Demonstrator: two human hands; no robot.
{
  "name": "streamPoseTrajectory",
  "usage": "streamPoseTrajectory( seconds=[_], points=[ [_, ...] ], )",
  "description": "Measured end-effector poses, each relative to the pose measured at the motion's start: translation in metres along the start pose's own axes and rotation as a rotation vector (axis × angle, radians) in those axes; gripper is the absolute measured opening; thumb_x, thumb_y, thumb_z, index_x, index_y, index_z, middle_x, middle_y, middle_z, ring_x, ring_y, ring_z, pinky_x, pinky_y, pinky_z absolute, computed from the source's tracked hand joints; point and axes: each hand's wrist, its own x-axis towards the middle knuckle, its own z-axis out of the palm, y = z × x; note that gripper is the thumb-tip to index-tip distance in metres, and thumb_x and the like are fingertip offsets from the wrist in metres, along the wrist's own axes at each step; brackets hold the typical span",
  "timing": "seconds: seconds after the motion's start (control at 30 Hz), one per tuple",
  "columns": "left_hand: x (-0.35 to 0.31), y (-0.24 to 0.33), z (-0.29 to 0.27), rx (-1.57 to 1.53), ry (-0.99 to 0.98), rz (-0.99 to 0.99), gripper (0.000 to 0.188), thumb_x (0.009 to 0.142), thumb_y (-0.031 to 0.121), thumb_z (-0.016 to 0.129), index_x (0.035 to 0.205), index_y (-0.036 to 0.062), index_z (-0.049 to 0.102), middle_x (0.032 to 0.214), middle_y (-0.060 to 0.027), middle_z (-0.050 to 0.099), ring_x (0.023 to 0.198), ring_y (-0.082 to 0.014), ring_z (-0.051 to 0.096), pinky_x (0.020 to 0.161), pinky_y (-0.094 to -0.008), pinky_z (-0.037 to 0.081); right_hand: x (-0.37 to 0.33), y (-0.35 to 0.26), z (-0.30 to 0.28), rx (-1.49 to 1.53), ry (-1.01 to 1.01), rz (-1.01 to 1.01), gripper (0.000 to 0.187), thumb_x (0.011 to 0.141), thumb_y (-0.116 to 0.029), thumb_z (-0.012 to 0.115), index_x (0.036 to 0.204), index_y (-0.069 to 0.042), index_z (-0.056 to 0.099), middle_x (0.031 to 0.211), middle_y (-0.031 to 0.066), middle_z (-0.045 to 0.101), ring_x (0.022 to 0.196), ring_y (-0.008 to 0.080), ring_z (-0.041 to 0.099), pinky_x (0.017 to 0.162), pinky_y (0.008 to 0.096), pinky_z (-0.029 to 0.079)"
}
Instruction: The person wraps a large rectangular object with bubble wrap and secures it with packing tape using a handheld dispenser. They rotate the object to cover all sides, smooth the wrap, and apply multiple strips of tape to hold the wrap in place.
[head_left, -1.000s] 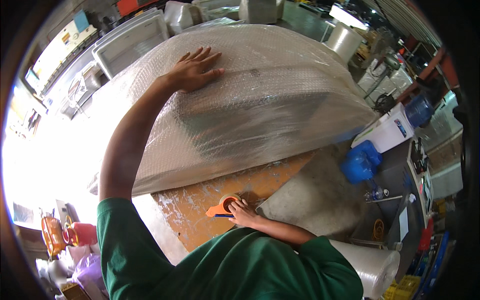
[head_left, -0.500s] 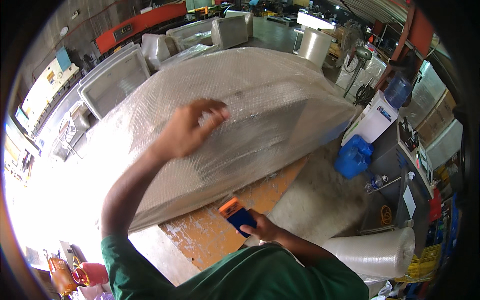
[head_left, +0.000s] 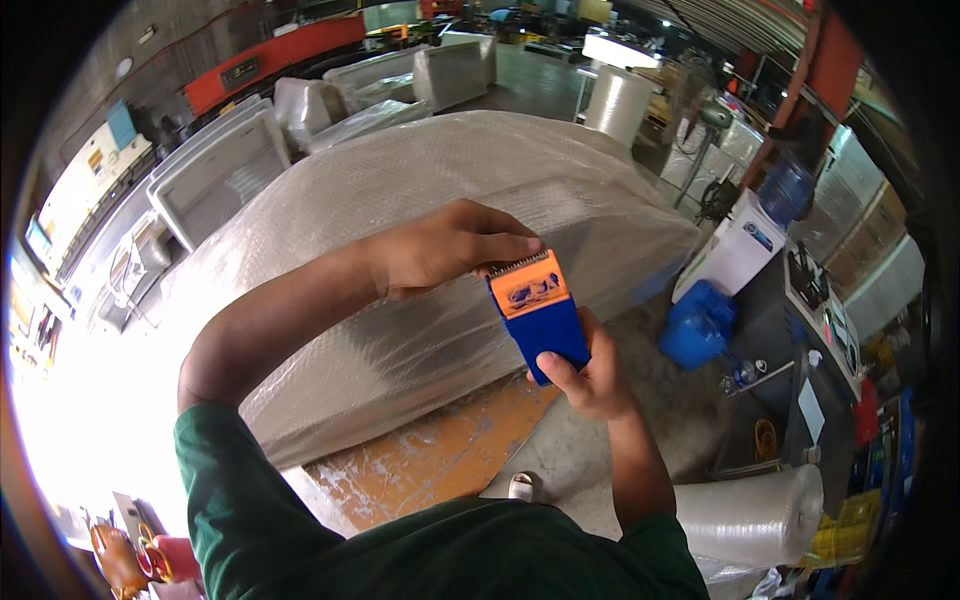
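Observation:
My right hand (head_left: pixel 595 375) grips a hand-held tape dispenser (head_left: pixel 548 335) by its blue body, thumb across the front. Its orange head ends in a toothed metal edge, tilted up and to the left. At that edge is my left hand (head_left: pixel 450 245), its fingers bent together over the teeth. Whether a tape end is pinched there is hidden. Beyond both hands lies a large, long item covered in bubble wrap (head_left: pixel 330 215), its near side facing me.
An orange-brown scuffed board (head_left: pixel 430 455) lies under the wrapped item's near edge. A bubble-wrap roll (head_left: pixel 745 515) rests at lower right. On the right are a blue jug (head_left: pixel 697 325), a white water dispenser (head_left: pixel 735 245) and a desk (head_left: pixel 765 335). Wrapped pieces (head_left: pixel 450 75) stand behind.
My right hand has raised the tape dispenser up and to the right, turning its head upward. My left hand has moved right and down from above the wrap to the toothed edge.

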Motion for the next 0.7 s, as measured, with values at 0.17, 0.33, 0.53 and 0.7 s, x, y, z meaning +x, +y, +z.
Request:
streamPoseTrajectory(
  seconds=[0.17, 0.33, 0.53, 0.7],
  points=[
    [0.022, -0.004, -0.028, 0.141, 0.008, 0.083, 0.029, 0.101, 0.021, 0.061, 0.110, -0.0056, 0.068, 0.099, -0.0096, 0.071, 0.095, -0.0135, 0.064, 0.088, -0.0304, 0.051, 0.029, -0.023, -0.008, -0.174, 0.002, -0.072, 0.053, 0.091, -0.039, 0.071, 0.119, 0.004, 0.054, 0.098, 0.0132, 0.067, 0.087, 0.0190, 0.064, 0.077, 0.0329, 0.051],
    [0.048, 0.017, -0.035, -0.143, -0.006, 0.009, 0.027, 0.101, 0.022, 0.060, 0.109, -0.0027, 0.067, 0.099, -0.0087, 0.070, 0.093, -0.0130, 0.065, 0.085, -0.0300, 0.054, 0.053, -0.033, -0.016, -0.208, 0.109, -0.081, 0.050, 0.091, -0.038, 0.072, 0.115, 0.002, 0.055, 0.098, 0.0127, 0.067, 0.085, 0.0174, 0.064, 0.074, 0.0314, 0.052],
    [0.063, -0.001, -0.058, -0.253, -0.190, 0.205, 0.014, 0.097, 0.014, 0.064, 0.104, 0.0016, 0.066, 0.095, -0.0041, 0.068, 0.092, -0.0117, 0.064, 0.086, -0.0280, 0.053, 0.065, -0.035, -0.020, -0.216, 0.087, -0.070, 0.048, 0.090, -0.037, 0.073, 0.113, 0.002, 0.056, 0.096, 0.0120, 0.067, 0.086, 0.0166, 0.063, 0.076, 0.0306, 0.051],
    [0.075, -0.003, -0.103, 0.354, 0.109, 0.350, 0.020, 0.096, 0.021, 0.065, 0.098, 0.0013, 0.067, 0.087, -0.0012, 0.065, 0.080, -0.0097, 0.058, 0.072, -0.0272, 0.049, 0.079, -0.049, -0.002, -0.004, 0.130, 0.128, 0.039, 0.097, -0.028, 0.067, 0.116, 0.003, 0.054, 0.091, 0.0073, 0.065, 0.071, 0.0137, 0.068, 0.065, 0.0275, 0.055]
  ],
)
